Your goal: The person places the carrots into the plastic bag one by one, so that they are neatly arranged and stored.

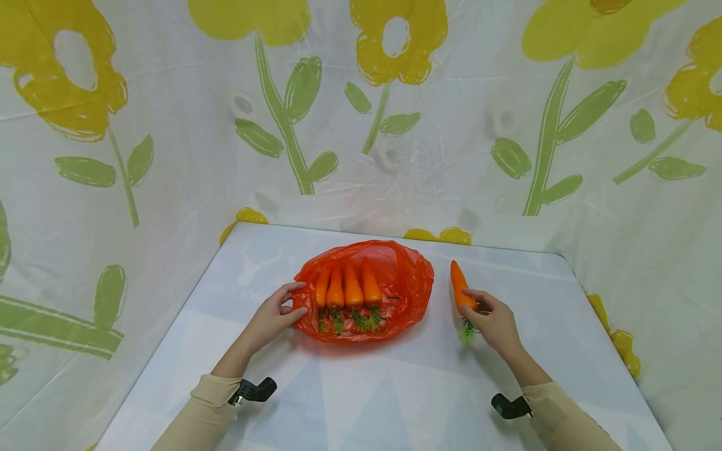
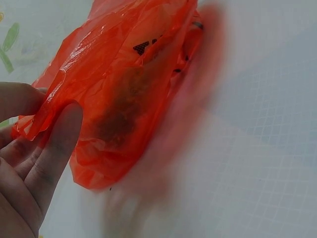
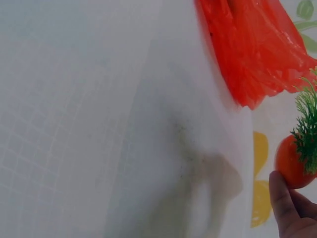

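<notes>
A red plastic bag (image 1: 414, 282) lies open on the table, with several carrots (image 1: 353, 287) side by side in it, green tops toward the person. My left hand (image 1: 276, 316) pinches the bag's left rim between thumb and fingers; the left wrist view shows the bag's film (image 2: 124, 64) bunched in that grip. To the right of the bag, my right hand (image 1: 493, 319) holds one more carrot (image 1: 458, 282) near its thick end, the tip pointing away. Its leafy top (image 3: 308, 129) shows in the right wrist view, beside the thumb.
The pale table (image 1: 350, 401) has its back edge behind the bag. A white curtain with yellow flowers (image 1: 395, 188) hangs behind and at both sides. Each wrist wears a small black camera (image 1: 256, 390).
</notes>
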The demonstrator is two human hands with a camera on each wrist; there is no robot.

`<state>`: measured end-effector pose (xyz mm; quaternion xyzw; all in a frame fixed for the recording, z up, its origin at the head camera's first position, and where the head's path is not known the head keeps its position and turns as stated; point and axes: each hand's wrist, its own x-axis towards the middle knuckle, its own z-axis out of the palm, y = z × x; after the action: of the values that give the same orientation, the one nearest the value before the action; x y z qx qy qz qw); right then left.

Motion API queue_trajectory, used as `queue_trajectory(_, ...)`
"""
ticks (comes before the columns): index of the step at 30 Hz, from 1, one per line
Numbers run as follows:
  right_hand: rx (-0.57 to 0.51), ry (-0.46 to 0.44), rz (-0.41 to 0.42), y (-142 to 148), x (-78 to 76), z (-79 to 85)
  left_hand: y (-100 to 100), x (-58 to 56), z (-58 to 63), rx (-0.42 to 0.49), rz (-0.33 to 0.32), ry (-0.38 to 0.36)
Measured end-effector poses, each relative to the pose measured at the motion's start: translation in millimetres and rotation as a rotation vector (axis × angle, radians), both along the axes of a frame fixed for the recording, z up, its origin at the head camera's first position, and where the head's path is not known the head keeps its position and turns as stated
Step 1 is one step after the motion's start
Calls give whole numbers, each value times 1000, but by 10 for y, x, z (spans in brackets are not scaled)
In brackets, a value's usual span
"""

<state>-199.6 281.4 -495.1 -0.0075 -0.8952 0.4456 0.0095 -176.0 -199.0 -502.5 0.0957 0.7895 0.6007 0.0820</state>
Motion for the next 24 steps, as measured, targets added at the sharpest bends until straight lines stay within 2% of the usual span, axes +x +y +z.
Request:
queue_trajectory(10, -32, 41, 27, -62, 62, 102, 6, -1, -1, 4, 0, 2)
queue_trajectory(18, -51, 119, 52, -102, 98, 244, -2, 0, 4, 17, -9, 12)
queue_trajectory(24, -74, 119, 68, -129, 123, 332, -3, 10, 11, 18, -7, 7)
